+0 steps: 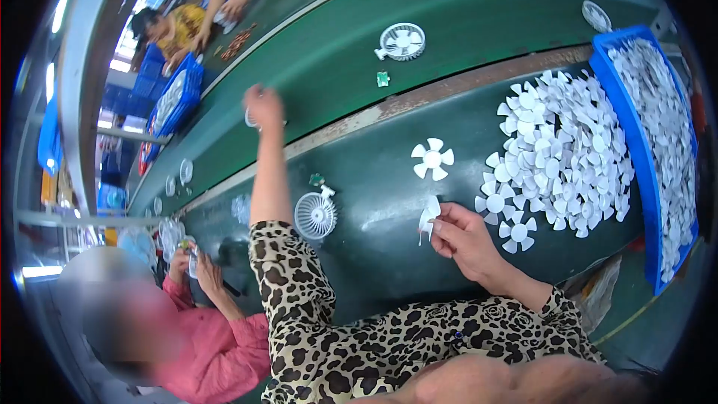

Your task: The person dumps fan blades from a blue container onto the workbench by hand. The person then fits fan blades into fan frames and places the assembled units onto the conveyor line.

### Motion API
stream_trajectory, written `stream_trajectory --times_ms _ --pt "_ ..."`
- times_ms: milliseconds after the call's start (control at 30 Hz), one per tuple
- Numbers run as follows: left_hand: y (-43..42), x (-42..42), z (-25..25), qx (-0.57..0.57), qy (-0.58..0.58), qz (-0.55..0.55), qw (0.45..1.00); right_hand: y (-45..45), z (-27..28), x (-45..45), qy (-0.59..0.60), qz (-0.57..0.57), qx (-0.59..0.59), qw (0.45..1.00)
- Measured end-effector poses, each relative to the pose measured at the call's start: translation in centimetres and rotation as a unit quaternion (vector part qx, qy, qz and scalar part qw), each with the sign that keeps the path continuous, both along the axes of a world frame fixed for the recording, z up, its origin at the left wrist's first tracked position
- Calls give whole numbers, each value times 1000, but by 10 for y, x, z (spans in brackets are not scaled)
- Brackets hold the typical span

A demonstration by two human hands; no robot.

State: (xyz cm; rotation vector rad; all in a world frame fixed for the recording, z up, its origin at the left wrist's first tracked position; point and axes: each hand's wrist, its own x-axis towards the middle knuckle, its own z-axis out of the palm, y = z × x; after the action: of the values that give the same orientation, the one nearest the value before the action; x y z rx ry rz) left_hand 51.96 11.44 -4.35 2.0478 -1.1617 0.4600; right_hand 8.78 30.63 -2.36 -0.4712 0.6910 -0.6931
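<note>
My right hand (pixel 465 243) pinches a white fan blade (pixel 429 217) between thumb and fingers, above the green work surface. Out over the conveyor belt, my left hand (pixel 265 108) is blurred, its fingers curled and hard to read. Edges of a white round part (pixel 250 118) show beside and under it; whether I grip that part is unclear. On the work surface between my arms lies a round white fan housing (pixel 315 215) with a small green circuit board (pixel 317 179) beside it. A loose fan blade (pixel 432 159) lies farther back, beyond my right hand.
Many fan blades (pixel 561 150) are heaped at right, beside a blue bin (pixel 643 157) full of more. The belt (pixel 329 60) carries a fan with its blade fitted (pixel 402 41) and a green board (pixel 383 78). A pink-sleeved co-worker (pixel 217 344) sits close at left; others work across the belt.
</note>
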Motion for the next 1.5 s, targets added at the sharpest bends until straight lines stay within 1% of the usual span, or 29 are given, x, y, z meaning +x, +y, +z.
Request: stream_trajectory --times_ms 33,67,100,133,167,200,233,300,333,400,467,533,600,700,767,833,867,900,967,1000,1100,1133,1200,1267,1333,1367,1400,1467,1500 --pt "6 30 -7 -19 -13 86 996 -2 5 -1 7 8 1 1000" --pt "14 42 -7 39 -46 201 978 -4 4 -3 4 -4 6 1000" --pt "22 52 3 89 -28 249 964 -3 15 4 -13 -2 44 999" --pt "22 85 -14 134 22 225 965 -4 11 2 -29 7 68 997" --pt "23 89 -21 138 21 220 965 -3 8 1 -28 1 72 997" --pt "24 91 -24 132 196 169 957 -4 7 0 -39 2 77 996" --pt "23 99 -30 119 365 113 916 -5 7 -1 -49 5 79 996" --pt "18 124 -58 77 222 40 971 -7 6 0 -54 6 81 995" --pt "16 125 -55 87 191 11 978 -4 13 4 -59 5 97 994" --pt "33 13 20 61 348 3 935 -3 10 3 -65 3 96 993" --pt "51 -21 20 -19 422 -113 899 -1 2 6 -74 -2 99 992" --pt "98 -103 54 -29 567 -190 801 0 0 4 -88 -5 84 993" --pt "138 -142 43 -23 671 -240 701 -1 2 5 -74 -8 55 996" --pt "191 -204 24 5 750 -208 628 0 6 3 -36 -40 -19 998" --pt "211 -223 17 3 770 -218 600 -1 6 3 13 -38 -82 996" --pt "224 -225 5 -9 775 -219 592 0 8 5 77 -36 -157 984" --pt "227 -225 -3 -21 761 -227 608 1 12 7 116 -28 -196 973" --pt "231 -225 -2 -20 764 -239 599 3 4 13 116 -51 -239 963" --pt "235 -224 1 -21 763 -257 593 10 2 19 163 -30 -358 919" --pt "235 -224 0 -28 761 -270 589 12 6 19 244 -9 -463 852" --pt "235 -225 0 -40 766 -300 567 13 19 33 371 -37 -676 636" --pt "239 -229 0 -40 768 -313 558 12 15 35 375 -35 -681 629" --pt "238 -231 -1 -48 767 -321 553 4 19 44 421 -30 -734 531" --pt "240 -231 -7 -42 757 -331 562 1 21 52 435 2 -739 515" --pt "241 -241 2 -67 716 -328 613 1 20 60 452 10 -735 505" --pt "241 -238 1 -85 726 -322 602 1 21 64 448 14 -741 500" --pt "241 -235 2 -92 726 -320 602 2 22 66 443 11 -740 505" --pt "239 -231 7 -95 693 -321 638 1 23 66 415 2 -740 529" --pt "239 -228 9 -107 687 -325 641 -1 26 66 400 -38 -754 520"
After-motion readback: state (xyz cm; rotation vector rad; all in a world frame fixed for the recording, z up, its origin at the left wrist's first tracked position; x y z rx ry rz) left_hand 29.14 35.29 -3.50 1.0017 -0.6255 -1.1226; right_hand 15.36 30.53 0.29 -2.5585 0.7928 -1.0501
